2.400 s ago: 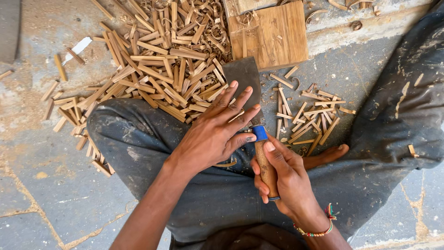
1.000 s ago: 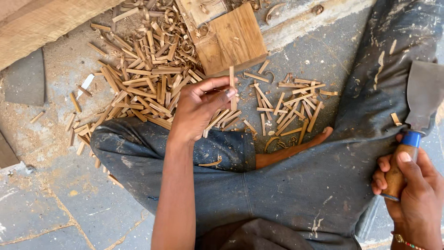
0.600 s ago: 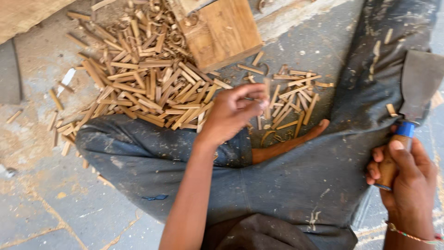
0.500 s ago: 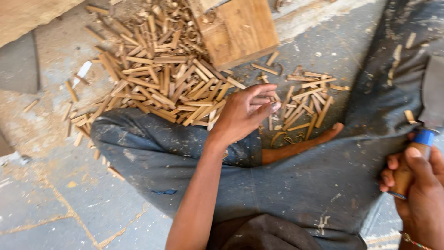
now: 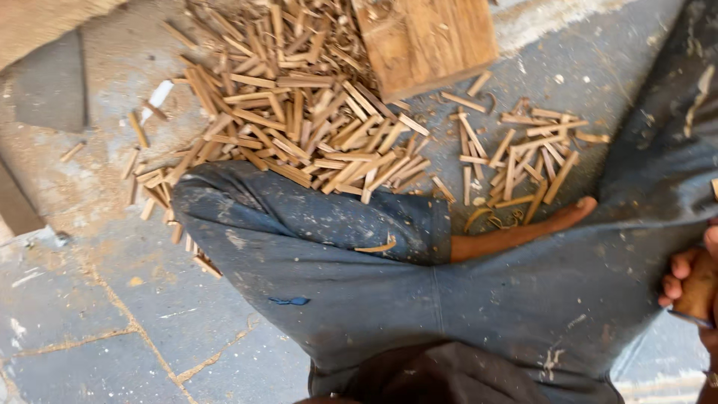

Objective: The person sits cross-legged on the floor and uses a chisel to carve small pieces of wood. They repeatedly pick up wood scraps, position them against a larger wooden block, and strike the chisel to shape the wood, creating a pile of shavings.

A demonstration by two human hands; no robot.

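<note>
One hand left in view: the left hand has withdrawn from the small stick pile (image 5: 516, 161) at one o'clock.
Large pile (image 5: 299, 120) at eleven; right hand (image 5: 692, 288) at three, fingers clamped on a wooden handle (image 5: 701, 284).

One right hand (image 5: 692, 280) shows at the frame's edge, closed around one wooden tool handle (image 5: 699, 288). Two heaps of cut wooden sticks lie on the floor (image 5: 112, 322): one large heap (image 5: 299, 127) far off to that hand's left, too many to count, and one smaller heap (image 5: 516, 153) nearer it, roughly two dozen. One wooden block (image 5: 422, 37) sits beyond them. One curled shaving (image 5: 374, 247) rests on the trouser leg (image 5: 314, 232).
</note>
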